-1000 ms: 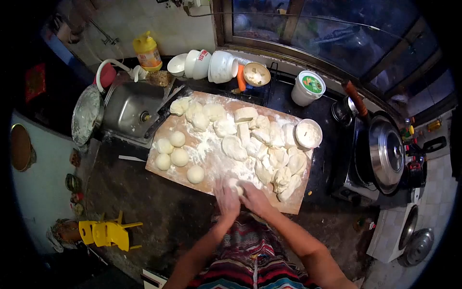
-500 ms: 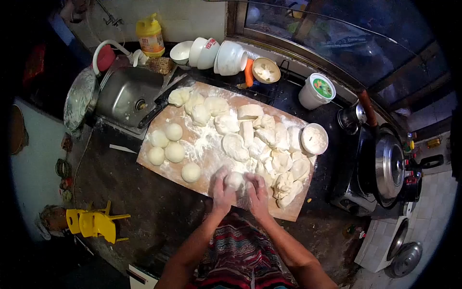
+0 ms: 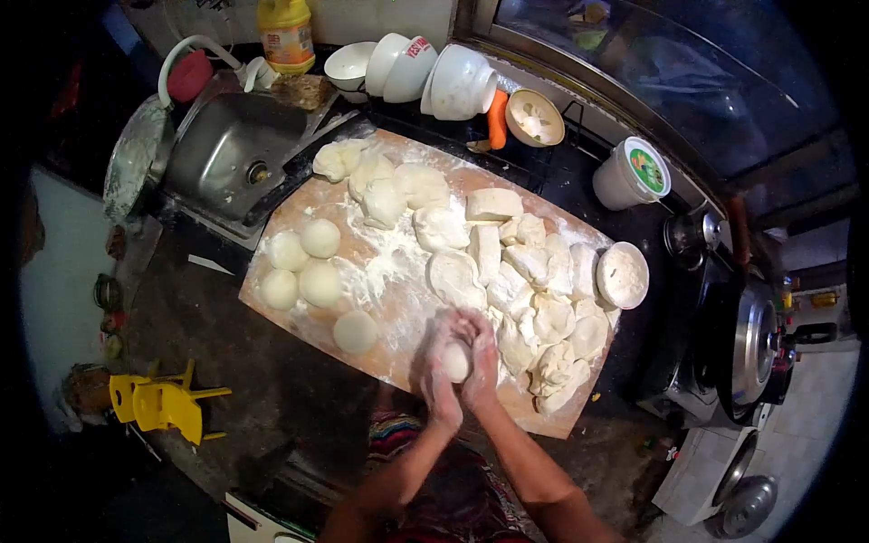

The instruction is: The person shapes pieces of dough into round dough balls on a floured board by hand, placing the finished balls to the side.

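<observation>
A smooth round dough ball [image 3: 456, 363] sits between my two floury hands near the front edge of the wooden board [image 3: 389, 339]. My left hand [image 3: 438, 371] curves around its left side, and my right hand [image 3: 483, 360] cups the right side, with the fingers of both meeting beyond it. Left of them rest several finished-looking round balls, the closest being a single dough ball [image 3: 355, 332]. Rough dough pieces [image 3: 536, 317] crowd the board's right side, and a flattened dough piece [image 3: 456, 279] lies just beyond my hands. Loose flour [image 3: 385, 258] is smeared across the middle.
On the board's right corner stands a bowl of flour [image 3: 623, 275]. Behind are stacked white bowls [image 3: 460, 83], a carrot [image 3: 497, 119] and a lidded white tub [image 3: 631, 174]. A steel sink [image 3: 226, 149] lies at left, a lidded pan [image 3: 753, 339] at right.
My hands have come closer together around the dough ball, their fingers now meeting at its far side. The camera view has shifted slightly, and the other dough pieces stay in place.
</observation>
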### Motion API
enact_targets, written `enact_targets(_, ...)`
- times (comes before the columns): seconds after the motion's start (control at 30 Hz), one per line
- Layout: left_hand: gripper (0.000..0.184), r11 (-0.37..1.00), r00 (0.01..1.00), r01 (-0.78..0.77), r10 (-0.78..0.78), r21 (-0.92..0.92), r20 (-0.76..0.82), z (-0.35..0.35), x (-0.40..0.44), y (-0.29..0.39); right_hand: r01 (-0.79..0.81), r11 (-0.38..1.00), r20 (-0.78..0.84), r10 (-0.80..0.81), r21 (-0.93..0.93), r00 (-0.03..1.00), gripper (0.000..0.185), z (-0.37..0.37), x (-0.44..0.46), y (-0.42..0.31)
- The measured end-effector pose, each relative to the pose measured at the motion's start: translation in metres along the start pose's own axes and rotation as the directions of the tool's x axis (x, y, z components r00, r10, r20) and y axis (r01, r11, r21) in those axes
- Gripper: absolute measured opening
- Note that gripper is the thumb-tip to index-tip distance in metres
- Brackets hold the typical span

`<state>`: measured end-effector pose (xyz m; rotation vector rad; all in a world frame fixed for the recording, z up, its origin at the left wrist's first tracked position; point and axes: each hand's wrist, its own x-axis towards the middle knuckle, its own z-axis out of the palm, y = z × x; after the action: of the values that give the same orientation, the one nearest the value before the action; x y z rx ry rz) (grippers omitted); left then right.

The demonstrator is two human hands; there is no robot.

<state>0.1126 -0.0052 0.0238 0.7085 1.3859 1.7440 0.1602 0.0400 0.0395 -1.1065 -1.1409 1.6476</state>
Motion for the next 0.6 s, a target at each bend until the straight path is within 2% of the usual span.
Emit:
enact_targets(0.03,0.071,0.997,1.000,-0.026,0.025,0.067,0.015,-0.004,0.003,0.000,0.068,0.992,0.016,-0.070,0.105,0.997,0.059,0.005,0.007,-0.009)
enact_targets(0.1,0.072,0.978,0.997,-0.070,0.061,0.194,0.050,-0.014,0.007,0.000,0.044,0.997,0.070,-0.040,-0.056,0.997,0.061,0.010,-0.005,-0.024)
enact_targets(0.13,0.073,0.964,0.995,-0.089,0.074,0.251,0.067,-0.012,0.010,0.008,0.046,0.996,0.057,-0.041,-0.080,0.998,0.062,0.009,-0.014,-0.021)
enact_targets(0.17,0.074,0.998,0.998,0.001,0.003,0.059,-0.064,0.000,0.019,0.014,0.068,0.997,0.021,-0.067,-0.045,0.997,0.063,0.009,-0.028,-0.007)
enact_targets(0.23,0.076,0.986,0.973,0.039,-0.074,-0.161,-0.220,0.027,0.042,0.020,0.099,0.994,-0.039,-0.098,0.045,0.994,0.067,0.010,-0.043,0.006)
enact_targets(0.3,0.071,0.999,0.985,-0.042,0.040,-0.005,-0.166,0.019,0.038,0.011,0.015,0.982,-0.106,0.005,0.188,0.994,0.073,0.017,-0.043,0.006)
enact_targets(0.33,0.066,0.981,0.991,-0.118,0.126,0.154,-0.046,0.001,0.029,0.013,0.008,0.995,-0.018,-0.006,0.100,1.000,0.074,0.006,-0.027,-0.001)
enact_targets(0.37,0.063,0.958,0.984,-0.172,0.175,0.231,0.006,-0.004,0.021,0.014,0.012,1.000,0.071,-0.013,0.014,0.997,0.076,0.001,-0.013,-0.005)
enact_targets(0.4,0.061,0.925,0.973,-0.230,0.224,0.301,0.058,-0.009,0.013,0.018,-0.020,0.992,0.088,0.008,0.128,0.996,0.069,0.003,-0.004,-0.004)
enact_targets(0.43,0.061,0.920,0.968,-0.247,0.252,0.303,0.024,-0.002,0.005,0.031,-0.054,0.969,0.108,0.029,0.240,0.994,0.062,0.005,0.003,-0.002)
enact_targets(0.47,0.062,0.943,0.973,-0.226,0.228,0.246,0.018,-0.001,0.004,0.032,-0.088,0.935,0.127,0.047,0.345,0.991,0.055,0.005,0.008,-0.002)
enact_targets(0.5,0.063,0.961,0.979,-0.203,0.205,0.187,0.011,0.000,0.002,0.033,-0.131,0.941,0.142,0.090,0.312,0.986,0.044,0.002,0.007,-0.012)
enact_targets(0.53,0.067,0.989,0.991,-0.132,0.129,0.068,0.036,-0.004,0.003,0.023,-0.083,0.957,0.042,0.075,0.279,0.996,0.054,-0.002,0.002,-0.012)
enact_targets(0.57,0.067,0.995,0.994,-0.097,0.095,0.037,0.056,-0.007,0.007,0.019,-0.035,0.970,-0.055,0.050,0.240,0.997,0.065,-0.006,-0.004,-0.008)
enact_targets(0.6,0.068,0.998,0.995,-0.061,0.060,0.009,0.076,-0.009,0.013,0.018,-0.002,0.973,-0.093,0.024,0.231,0.995,0.068,-0.008,-0.009,-0.004)
